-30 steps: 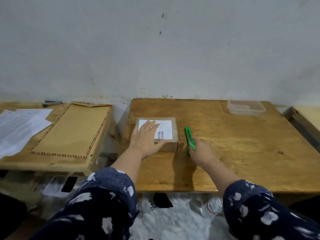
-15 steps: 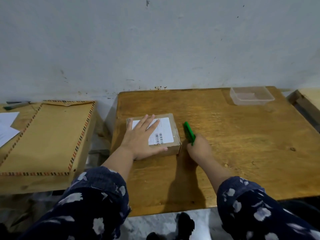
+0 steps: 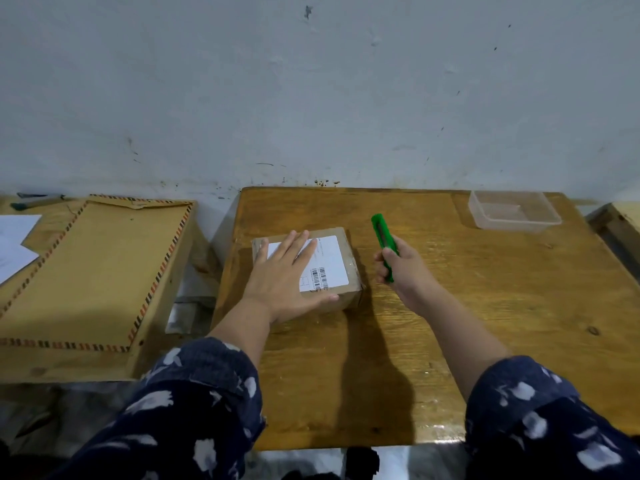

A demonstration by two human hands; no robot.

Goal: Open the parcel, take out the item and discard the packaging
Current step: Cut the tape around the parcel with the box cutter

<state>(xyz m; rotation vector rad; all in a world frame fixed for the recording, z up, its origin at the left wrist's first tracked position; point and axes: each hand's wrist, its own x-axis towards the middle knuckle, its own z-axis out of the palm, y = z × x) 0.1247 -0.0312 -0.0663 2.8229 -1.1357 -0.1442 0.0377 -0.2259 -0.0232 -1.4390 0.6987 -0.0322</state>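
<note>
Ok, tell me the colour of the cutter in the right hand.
Bright green cutter, clearest in the head view.

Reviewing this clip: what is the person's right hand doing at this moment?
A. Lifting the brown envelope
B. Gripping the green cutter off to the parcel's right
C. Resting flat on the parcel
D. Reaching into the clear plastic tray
B: the right hand is closed around the green cutter, apart from the parcel, while the left hand lies flat on the parcel's top.

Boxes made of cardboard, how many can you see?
1. The cardboard box sits on the wooden table, under the flat left hand. None seems hidden.
</note>
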